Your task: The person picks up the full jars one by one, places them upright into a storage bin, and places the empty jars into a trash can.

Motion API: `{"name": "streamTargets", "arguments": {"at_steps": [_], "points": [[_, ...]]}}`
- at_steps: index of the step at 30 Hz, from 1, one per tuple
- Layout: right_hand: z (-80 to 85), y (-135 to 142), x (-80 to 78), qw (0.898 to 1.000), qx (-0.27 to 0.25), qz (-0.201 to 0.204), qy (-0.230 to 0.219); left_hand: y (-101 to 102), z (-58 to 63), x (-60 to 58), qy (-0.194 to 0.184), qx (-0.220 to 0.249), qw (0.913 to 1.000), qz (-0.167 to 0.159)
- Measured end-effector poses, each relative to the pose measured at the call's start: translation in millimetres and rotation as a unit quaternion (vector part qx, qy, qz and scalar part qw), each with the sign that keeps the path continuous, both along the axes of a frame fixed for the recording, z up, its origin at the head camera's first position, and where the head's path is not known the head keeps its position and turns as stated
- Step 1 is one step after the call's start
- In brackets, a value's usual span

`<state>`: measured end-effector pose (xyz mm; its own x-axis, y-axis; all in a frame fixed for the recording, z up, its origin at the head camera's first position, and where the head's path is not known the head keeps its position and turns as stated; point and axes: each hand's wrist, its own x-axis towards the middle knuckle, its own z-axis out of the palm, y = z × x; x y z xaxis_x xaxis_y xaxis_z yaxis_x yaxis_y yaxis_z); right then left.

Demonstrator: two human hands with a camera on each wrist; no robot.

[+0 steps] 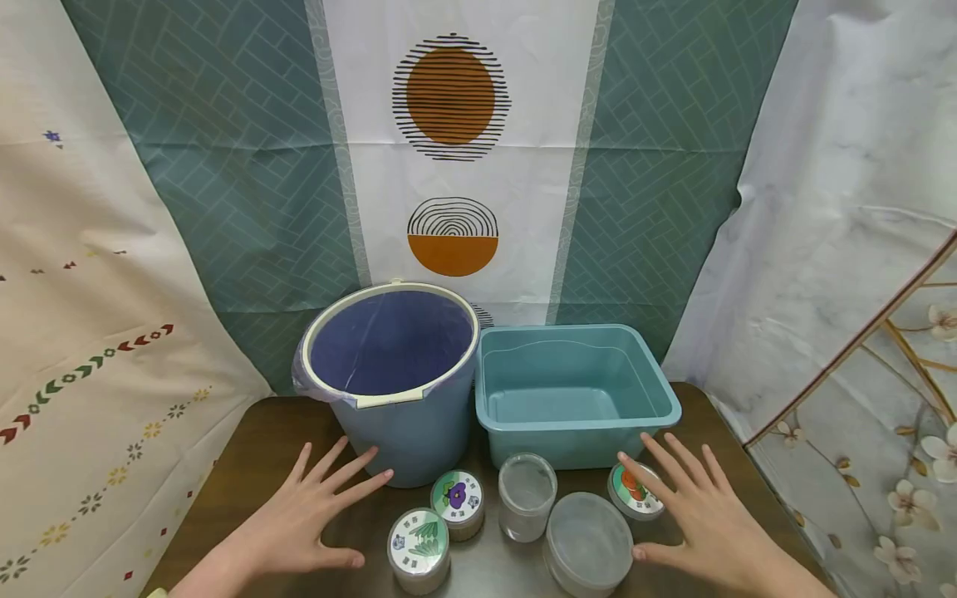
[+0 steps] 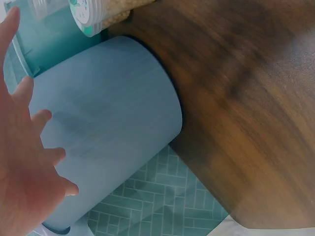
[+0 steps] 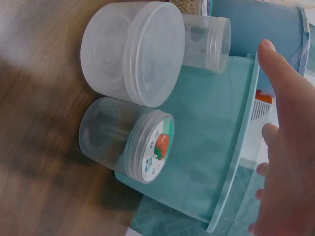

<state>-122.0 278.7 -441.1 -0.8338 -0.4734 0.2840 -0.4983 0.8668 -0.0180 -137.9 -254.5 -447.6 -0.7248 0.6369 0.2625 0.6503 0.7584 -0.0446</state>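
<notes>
My left hand [image 1: 302, 515] is held with fingers spread, beside a jar with a green leaf label [image 1: 419, 544] and in front of the blue bucket [image 1: 414, 436]. Behind that jar stands one with a purple flower label [image 1: 458, 502], beige contents showing through its side. On the other side my right hand [image 1: 699, 523] also has its fingers spread and holds nothing. Nearest to it are a wide clear jar [image 1: 589, 544] and a jar with an orange-red picture on its lid [image 1: 634, 490], which looks empty in the right wrist view. A narrower clear jar [image 1: 527, 497] stands in the middle.
At the back of the dark wooden table [image 1: 247, 465], a teal rectangular basin [image 1: 576, 440] stands right of the bucket, which has a cream rim and a plastic liner. Patterned cloth [image 1: 643, 166] hangs behind, with light cloths at both sides.
</notes>
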Motion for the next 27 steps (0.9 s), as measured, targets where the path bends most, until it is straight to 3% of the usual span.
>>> {"name": "streamTargets", "arguments": {"at_steps": [10,21,27], "points": [[9.9,16.0,-22.0,0.998,-0.009,-0.013,0.053,0.4,1.0,0.7,0.026,0.000,0.9996,-0.015],[16.9,42.8,-54.8,0.995,-0.057,-0.073,0.038,1.6,3.1,0.9,0.025,0.002,0.9995,-0.021],[21.8,48.9,-65.0,0.992,-0.086,-0.080,0.036,2.1,0.3,2.4,0.021,0.011,0.9995,-0.021]]}}
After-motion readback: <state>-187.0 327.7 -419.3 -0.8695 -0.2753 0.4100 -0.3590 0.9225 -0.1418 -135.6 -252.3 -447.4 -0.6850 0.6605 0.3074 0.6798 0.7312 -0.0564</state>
